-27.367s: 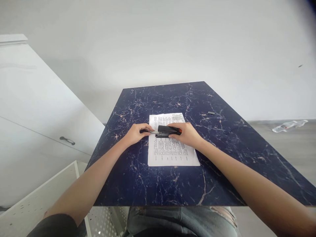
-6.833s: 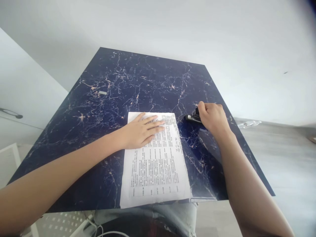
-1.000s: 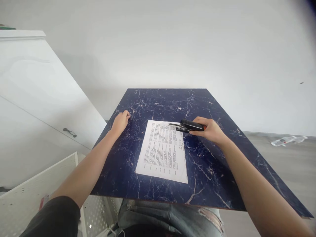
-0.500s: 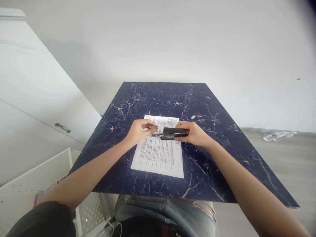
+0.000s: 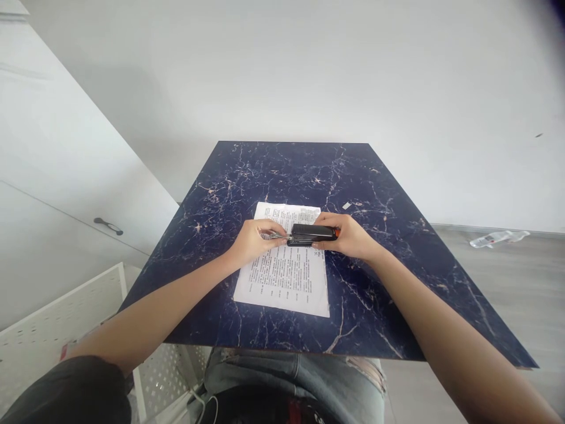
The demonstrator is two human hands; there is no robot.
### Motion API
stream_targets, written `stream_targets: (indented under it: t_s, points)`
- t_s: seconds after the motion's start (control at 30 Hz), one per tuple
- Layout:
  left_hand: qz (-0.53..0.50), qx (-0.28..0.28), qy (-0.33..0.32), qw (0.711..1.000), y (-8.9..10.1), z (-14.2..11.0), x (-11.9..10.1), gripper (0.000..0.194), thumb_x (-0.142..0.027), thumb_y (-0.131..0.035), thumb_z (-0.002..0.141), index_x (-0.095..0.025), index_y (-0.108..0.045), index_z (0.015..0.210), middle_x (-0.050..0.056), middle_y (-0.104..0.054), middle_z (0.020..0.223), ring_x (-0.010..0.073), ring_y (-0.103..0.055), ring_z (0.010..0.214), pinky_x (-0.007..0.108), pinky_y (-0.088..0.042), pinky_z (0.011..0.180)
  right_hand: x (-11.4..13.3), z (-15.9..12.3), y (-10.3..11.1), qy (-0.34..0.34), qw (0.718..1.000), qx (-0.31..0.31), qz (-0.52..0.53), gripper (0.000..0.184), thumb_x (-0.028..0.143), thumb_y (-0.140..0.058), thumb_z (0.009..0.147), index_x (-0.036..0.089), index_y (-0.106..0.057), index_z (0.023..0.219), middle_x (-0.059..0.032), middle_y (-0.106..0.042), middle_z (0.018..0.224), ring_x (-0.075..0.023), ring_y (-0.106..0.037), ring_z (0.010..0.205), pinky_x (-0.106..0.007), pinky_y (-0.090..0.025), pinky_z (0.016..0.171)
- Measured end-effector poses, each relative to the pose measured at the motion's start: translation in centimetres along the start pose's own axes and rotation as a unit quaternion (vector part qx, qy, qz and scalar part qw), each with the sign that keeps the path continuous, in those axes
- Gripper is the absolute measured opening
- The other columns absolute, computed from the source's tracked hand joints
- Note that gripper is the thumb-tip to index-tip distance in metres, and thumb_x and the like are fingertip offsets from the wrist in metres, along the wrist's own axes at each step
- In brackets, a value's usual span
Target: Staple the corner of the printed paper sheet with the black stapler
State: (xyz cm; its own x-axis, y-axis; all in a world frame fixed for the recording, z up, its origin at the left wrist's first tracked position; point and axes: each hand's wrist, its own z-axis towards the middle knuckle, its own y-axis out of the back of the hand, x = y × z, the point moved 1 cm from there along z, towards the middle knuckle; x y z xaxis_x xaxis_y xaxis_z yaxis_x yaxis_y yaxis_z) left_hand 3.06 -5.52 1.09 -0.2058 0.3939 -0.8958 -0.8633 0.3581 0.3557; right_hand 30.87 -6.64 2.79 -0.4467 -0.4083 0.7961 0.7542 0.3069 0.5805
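Observation:
A black stapler (image 5: 314,233) with a bit of orange at its rear lies over a printed sheet of paper (image 5: 282,294). My right hand (image 5: 348,234) is closed around the stapler's rear end. At its front, my left hand (image 5: 256,240) pinches what looks like a thin strip of staples against the pulled-out metal rail (image 5: 277,237). The fingers partly hide both strip and rail, so how far the strip sits in the rail cannot be made out.
A small pale piece (image 5: 346,205) lies on the dark blue marbled table (image 5: 291,171) beyond my right hand. A white perforated rack (image 5: 62,312) stands at the left, beside a white cabinet (image 5: 66,176). A clear plastic bottle (image 5: 497,238) lies on the floor at right.
My left hand has moved slightly right and down, bringing the thin strip from above the rail to the stapler's front. Less of the rail shows. My right hand keeps its hold.

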Motion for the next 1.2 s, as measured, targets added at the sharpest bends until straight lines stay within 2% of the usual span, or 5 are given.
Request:
stream_targets:
  t_s: [0.23,0.7,0.9,1.0,1.2]
  points:
    - [0.034,0.0,0.016,0.999,0.0,0.1,0.2,0.011,-0.023,-0.084,0.083,-0.022,-0.082,0.094,0.005,-0.081,0.098,0.0195,-0.075,0.091,0.038,-0.063,0.087,-0.2,0.1,-0.1,-0.006,1.0,0.001,0.007,0.013,0.028,-0.083,0.079,0.022,-0.076,0.087,-0.0043,-0.067,0.095,-0.0186,-0.061,0.077,-0.037,-0.046,0.069]
    - [-0.017,-0.015,0.039,0.999,0.0,0.0,0.3,0.013,-0.027,-0.086,0.082,-0.022,-0.082,0.093,0.006,-0.081,0.094,0.0205,-0.076,0.084,0.038,-0.065,0.08,-0.5,0.0,0.0,-0.009,0.999,-0.013,0.043,0.016,0.03,-0.085,0.077,0.021,-0.074,0.084,-0.0037,-0.066,0.094,-0.0187,-0.061,0.078,-0.036,-0.044,0.069]
    - [0.076,-0.064,-0.036,0.994,-0.1,-0.4,-0.4,0.009,-0.022,-0.083,0.086,-0.025,-0.082,0.094,0.002,-0.081,0.098,0.0197,-0.076,0.092,0.04,-0.062,0.092,-0.4,0.0,0.0,-0.011,0.999,-0.017,0.035,0.017,0.031,-0.086,0.077,0.022,-0.074,0.085,-0.0035,-0.065,0.092,-0.019,-0.06,0.078,-0.036,-0.044,0.069]
    - [0.098,-0.068,-0.055,0.991,-0.2,-0.6,-0.8,0.009,-0.02,-0.08,0.089,-0.026,-0.082,0.095,0.001,-0.081,0.096,0.0184,-0.076,0.089,0.038,-0.062,0.089,-0.4,0.0,0.0,-0.012,0.999,-0.01,0.033,0.016,0.032,-0.085,0.078,0.022,-0.074,0.086,-0.0038,-0.066,0.094,-0.0191,-0.061,0.078,-0.037,-0.045,0.069]
    - [0.038,-0.135,-0.084,0.986,0.1,-0.6,-0.8,0.008,-0.021,-0.074,0.095,-0.024,-0.08,0.099,0.003,-0.078,0.098,0.0176,-0.074,0.093,0.039,-0.063,0.093,-0.5,0.0,-0.1,-0.019,0.999,-0.014,0.025,0.018,0.032,-0.086,0.077,0.022,-0.073,0.085,-0.003,-0.065,0.092,-0.0189,-0.061,0.078,-0.037,-0.044,0.07]
